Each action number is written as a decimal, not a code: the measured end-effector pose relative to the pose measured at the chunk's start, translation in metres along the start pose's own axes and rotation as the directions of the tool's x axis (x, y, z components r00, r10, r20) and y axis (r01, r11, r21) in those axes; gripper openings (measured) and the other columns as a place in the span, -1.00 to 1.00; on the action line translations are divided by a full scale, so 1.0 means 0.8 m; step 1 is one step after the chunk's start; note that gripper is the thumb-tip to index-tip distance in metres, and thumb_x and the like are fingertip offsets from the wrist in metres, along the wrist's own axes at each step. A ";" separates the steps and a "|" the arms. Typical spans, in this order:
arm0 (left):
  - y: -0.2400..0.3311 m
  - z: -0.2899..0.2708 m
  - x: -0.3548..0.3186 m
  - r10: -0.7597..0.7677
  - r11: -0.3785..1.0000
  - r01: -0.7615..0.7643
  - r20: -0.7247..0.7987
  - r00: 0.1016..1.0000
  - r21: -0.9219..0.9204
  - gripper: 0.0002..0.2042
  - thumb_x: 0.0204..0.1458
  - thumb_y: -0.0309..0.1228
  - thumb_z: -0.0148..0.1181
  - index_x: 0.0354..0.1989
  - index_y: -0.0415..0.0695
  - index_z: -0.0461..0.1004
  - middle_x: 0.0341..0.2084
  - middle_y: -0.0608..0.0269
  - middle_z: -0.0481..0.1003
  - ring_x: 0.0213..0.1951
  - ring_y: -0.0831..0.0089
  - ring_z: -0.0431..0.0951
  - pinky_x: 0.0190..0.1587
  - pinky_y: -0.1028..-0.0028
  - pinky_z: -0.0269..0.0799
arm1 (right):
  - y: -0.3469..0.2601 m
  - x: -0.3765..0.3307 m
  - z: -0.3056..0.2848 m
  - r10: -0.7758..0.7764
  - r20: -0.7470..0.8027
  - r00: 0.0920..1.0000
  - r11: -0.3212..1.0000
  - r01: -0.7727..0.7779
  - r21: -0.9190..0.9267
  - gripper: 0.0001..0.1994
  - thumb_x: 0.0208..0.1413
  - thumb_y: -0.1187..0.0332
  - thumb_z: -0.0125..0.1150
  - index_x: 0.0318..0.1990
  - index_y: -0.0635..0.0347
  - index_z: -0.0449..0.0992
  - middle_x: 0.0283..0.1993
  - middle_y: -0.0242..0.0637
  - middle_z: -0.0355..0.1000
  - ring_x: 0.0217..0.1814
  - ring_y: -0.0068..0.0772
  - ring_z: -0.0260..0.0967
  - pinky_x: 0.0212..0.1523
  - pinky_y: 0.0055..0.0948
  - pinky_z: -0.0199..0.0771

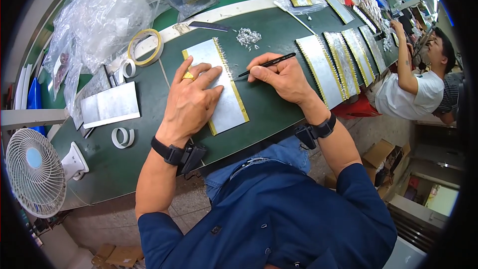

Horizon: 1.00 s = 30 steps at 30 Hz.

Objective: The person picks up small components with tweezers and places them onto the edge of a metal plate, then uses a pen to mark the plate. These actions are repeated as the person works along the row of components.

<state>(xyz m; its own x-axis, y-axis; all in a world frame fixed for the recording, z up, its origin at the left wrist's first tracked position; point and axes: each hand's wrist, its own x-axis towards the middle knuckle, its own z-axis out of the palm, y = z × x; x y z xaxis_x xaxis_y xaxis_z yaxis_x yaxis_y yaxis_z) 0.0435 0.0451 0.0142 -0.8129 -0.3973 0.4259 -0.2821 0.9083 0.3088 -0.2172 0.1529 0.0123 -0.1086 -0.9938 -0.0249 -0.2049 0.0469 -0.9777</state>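
My left hand (191, 92) lies with its fingers spread on a silvery plate (226, 112), holding it against the green table. Yellow strips run along the plate's two long sides, and a row of small pins or clips (222, 60) lines the upper part of its right edge. A yellow band (187, 75) shows on one finger. In my right hand (284, 79) is a slim black pointed tool (274, 62), pinched between thumb and fingers. Its tip is beside the plate's right edge; whether it touches anything I cannot tell. A pile of tiny silvery pieces (247, 37) lies beyond the plate.
Several similar plates (318, 65) stand in a row to the right. At the left are a tape roll (145, 47), white strip coils (123, 138), a plain metal plate (110, 105) and a fan (37, 172). Clear plastic bags (112, 15) lie behind. A co-worker (418, 84) sits far right.
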 end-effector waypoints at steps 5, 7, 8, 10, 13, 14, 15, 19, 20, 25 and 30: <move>0.000 -0.002 0.001 0.021 1.000 -0.021 0.014 1.000 0.017 -0.91 0.17 -0.46 0.41 -0.33 -0.18 0.78 0.07 0.25 0.72 0.21 0.23 0.64 0.56 -0.03 0.30 | 0.003 0.001 0.000 0.085 0.021 0.996 0.995 -0.086 0.056 -0.77 0.47 0.34 0.40 0.06 0.36 0.69 -0.18 -0.34 0.74 -0.12 -0.66 0.62 -0.01 -0.63 0.60; 0.000 -0.001 0.002 0.031 0.999 -0.031 -0.008 0.999 0.020 -0.92 0.16 -0.47 0.40 -0.36 -0.17 0.77 0.04 0.26 0.72 0.20 0.23 0.65 0.57 -0.03 0.30 | 0.004 0.002 0.000 0.085 0.019 0.996 0.995 -0.085 0.058 -0.76 0.47 0.34 0.40 0.08 0.35 0.68 -0.21 -0.35 0.74 -0.12 -0.67 0.62 -0.02 -0.63 0.60; 0.000 -0.001 0.003 0.031 0.999 -0.031 -0.006 0.999 0.020 -0.92 0.16 -0.47 0.40 -0.36 -0.17 0.77 0.04 0.26 0.72 0.20 0.23 0.65 0.57 -0.03 0.30 | 0.005 0.002 0.001 0.079 0.018 0.997 0.995 -0.080 0.057 -0.76 0.47 0.34 0.40 0.08 0.35 0.68 -0.20 -0.35 0.74 -0.12 -0.68 0.62 -0.02 -0.64 0.60; 0.001 0.000 0.004 0.047 0.999 -0.046 -0.032 0.998 0.029 -0.91 0.14 -0.50 0.40 -0.41 -0.17 0.74 0.01 0.28 0.72 0.18 0.25 0.65 0.56 -0.03 0.31 | 0.006 0.002 0.001 0.068 0.015 0.998 0.996 -0.069 0.056 -0.77 0.47 0.34 0.40 0.07 0.35 0.69 -0.19 -0.35 0.74 -0.11 -0.68 0.62 -0.01 -0.64 0.60; 0.001 0.000 0.005 0.071 0.997 -0.070 -0.044 0.996 0.029 -0.89 0.12 -0.53 0.39 -0.46 -0.17 0.71 -0.02 0.29 0.71 0.17 0.26 0.65 0.55 -0.02 0.33 | 0.003 0.002 0.001 0.078 0.026 0.997 0.996 -0.079 0.047 -0.77 0.47 0.34 0.39 0.08 0.35 0.69 -0.19 -0.36 0.74 -0.11 -0.69 0.62 -0.01 -0.65 0.60; 0.001 0.000 0.006 0.087 0.996 -0.086 -0.046 0.995 0.026 -0.88 0.11 -0.54 0.38 -0.48 -0.17 0.70 -0.03 0.30 0.71 0.16 0.26 0.65 0.55 -0.02 0.34 | 0.002 0.002 0.001 0.082 0.032 0.996 0.996 -0.083 0.041 -0.77 0.47 0.34 0.39 0.08 0.34 0.69 -0.19 -0.37 0.74 -0.11 -0.69 0.62 -0.02 -0.65 0.59; 0.001 0.000 0.006 0.102 0.995 -0.101 -0.048 0.994 0.023 -0.87 0.10 -0.56 0.37 -0.50 -0.17 0.68 -0.04 0.30 0.71 0.15 0.27 0.65 0.54 -0.02 0.35 | 0.001 0.002 0.001 0.082 0.031 0.996 0.996 -0.084 0.042 -0.77 0.47 0.34 0.39 0.08 0.34 0.69 -0.19 -0.37 0.74 -0.11 -0.69 0.62 -0.02 -0.65 0.59; 0.003 0.002 0.006 0.128 0.992 -0.127 -0.050 0.990 0.022 -0.85 0.08 -0.59 0.36 -0.54 -0.17 0.66 -0.04 0.32 0.71 0.15 0.27 0.65 0.53 -0.02 0.37 | -0.001 0.002 0.001 0.093 0.040 0.995 0.995 -0.094 0.042 -0.78 0.47 0.35 0.39 0.07 0.34 0.70 -0.18 -0.37 0.74 -0.11 -0.69 0.62 -0.02 -0.64 0.60; 0.003 0.002 0.006 0.129 0.992 -0.128 -0.050 0.990 0.022 -0.85 0.08 -0.59 0.36 -0.54 -0.17 0.66 -0.04 0.32 0.71 0.15 0.27 0.65 0.53 -0.02 0.37 | -0.001 0.002 0.001 0.087 0.040 0.995 0.996 -0.088 0.028 -0.78 0.47 0.35 0.39 0.07 0.35 0.71 -0.17 -0.37 0.74 -0.11 -0.69 0.62 -0.02 -0.64 0.60; 0.003 0.005 0.007 0.156 0.988 -0.157 -0.043 0.987 -0.015 -0.83 0.03 -0.61 0.38 -0.58 -0.16 0.58 -0.03 0.33 0.71 0.15 0.24 0.65 0.52 -0.04 0.38 | 0.003 0.003 0.002 0.055 0.039 0.998 0.998 -0.055 -0.005 -0.79 0.47 0.36 0.39 0.04 0.36 0.72 -0.16 -0.36 0.74 -0.12 -0.70 0.61 -0.04 -0.63 0.61; 0.001 0.009 0.007 0.171 0.983 -0.171 -0.006 0.985 -0.065 -0.74 0.02 -0.66 0.38 -0.61 -0.15 0.44 0.02 0.33 0.72 0.17 0.20 0.65 0.52 -0.08 0.37 | 0.000 0.003 0.003 0.062 0.034 0.997 0.998 -0.063 0.025 -0.80 0.47 0.36 0.39 0.02 0.35 0.73 -0.18 -0.37 0.73 -0.13 -0.71 0.60 -0.06 -0.64 0.60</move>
<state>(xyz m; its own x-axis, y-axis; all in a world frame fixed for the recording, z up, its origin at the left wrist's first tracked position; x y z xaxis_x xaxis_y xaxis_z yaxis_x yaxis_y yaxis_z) 0.0349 0.0444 0.0104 -0.8459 -0.2368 0.4778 -0.1051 0.9524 0.2861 -0.2153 0.1506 0.0120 -0.0875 -0.9918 -0.0928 -0.1733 0.1069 -0.9791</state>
